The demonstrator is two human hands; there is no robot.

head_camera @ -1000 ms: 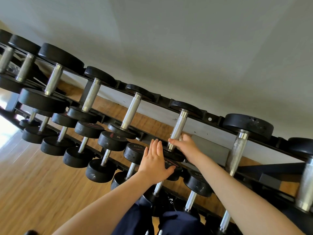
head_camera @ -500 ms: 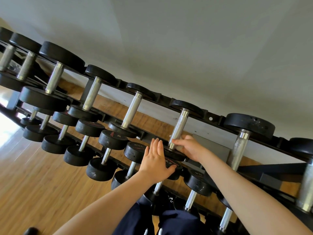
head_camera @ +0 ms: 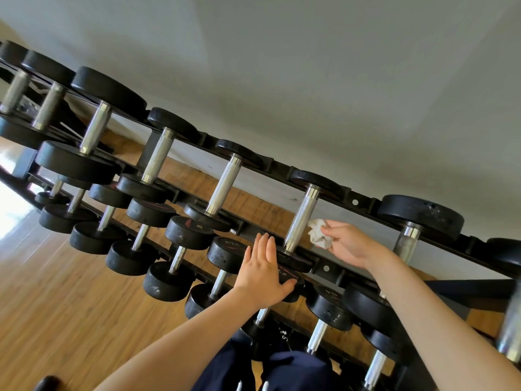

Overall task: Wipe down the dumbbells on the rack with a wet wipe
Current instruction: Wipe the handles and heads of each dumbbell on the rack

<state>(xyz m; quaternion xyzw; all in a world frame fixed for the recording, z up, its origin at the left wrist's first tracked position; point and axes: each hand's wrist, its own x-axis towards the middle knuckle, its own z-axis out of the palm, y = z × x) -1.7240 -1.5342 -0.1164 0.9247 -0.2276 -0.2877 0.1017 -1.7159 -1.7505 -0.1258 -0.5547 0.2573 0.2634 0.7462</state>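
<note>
while left hand (head_camera: 260, 275) lies flat on rubber head | right hand (head_camera: 349, 244) pinches crumpled wipe (head_camera: 317, 234), seemingly touching knurled handle (head_camera: 300, 218)

Single head-worn wide-angle view, looking forward and down, frame strongly tilted, dumbbell rack (head_camera: 327, 268) running diagonally upper left to lower right, near tiers close below the lens, grey wall (head_camera: 338, 80) beyond, wood floor (head_camera: 56, 306) lower left

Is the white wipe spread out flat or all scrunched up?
Scrunched up. The white crumpled wet wipe is a wrinkly ball pinched in the right hand, beside the shiny knurled metal dumbbell handle.
</note>
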